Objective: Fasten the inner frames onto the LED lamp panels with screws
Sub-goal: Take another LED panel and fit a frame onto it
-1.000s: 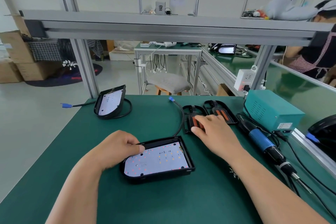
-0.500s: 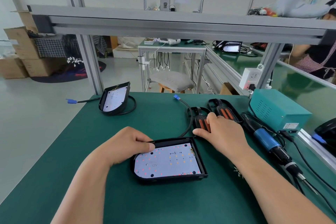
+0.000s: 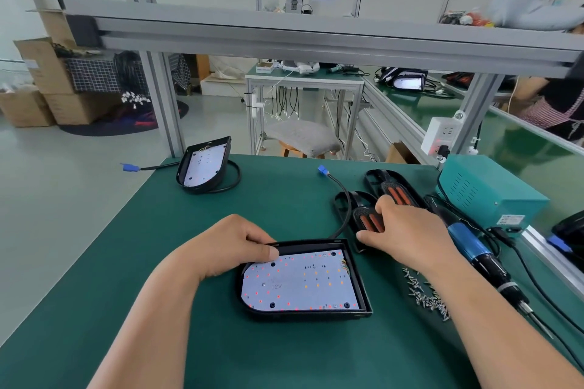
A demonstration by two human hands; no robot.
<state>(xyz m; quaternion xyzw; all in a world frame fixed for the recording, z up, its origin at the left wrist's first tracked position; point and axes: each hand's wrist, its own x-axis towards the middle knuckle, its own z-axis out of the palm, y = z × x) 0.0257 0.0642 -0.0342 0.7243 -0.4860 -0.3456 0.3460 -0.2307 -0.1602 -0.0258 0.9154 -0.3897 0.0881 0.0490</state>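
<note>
A black LED lamp panel (image 3: 303,283) with a white LED board lies flat on the green mat in front of me. My left hand (image 3: 230,245) holds its far left corner, thumb on the board. My right hand (image 3: 407,230) grips the nearer black inner frame (image 3: 363,219) with orange strips, thumb at its near end and fingers over its top. A second inner frame (image 3: 395,189) lies just behind it. A pile of loose screws (image 3: 426,294) lies right of the panel, beside my right forearm.
A second lamp panel (image 3: 203,164) leans at the mat's far left with its cable and blue plug. An electric screwdriver (image 3: 474,246) with a blue grip lies at the right, next to a teal power box (image 3: 486,193). An aluminium beam (image 3: 316,35) crosses overhead.
My right hand has curled round the nearer inner frame, the thumb now at its near end. The left hand stays on the panel corner. The camera has tilted down, bringing the screws into view.
</note>
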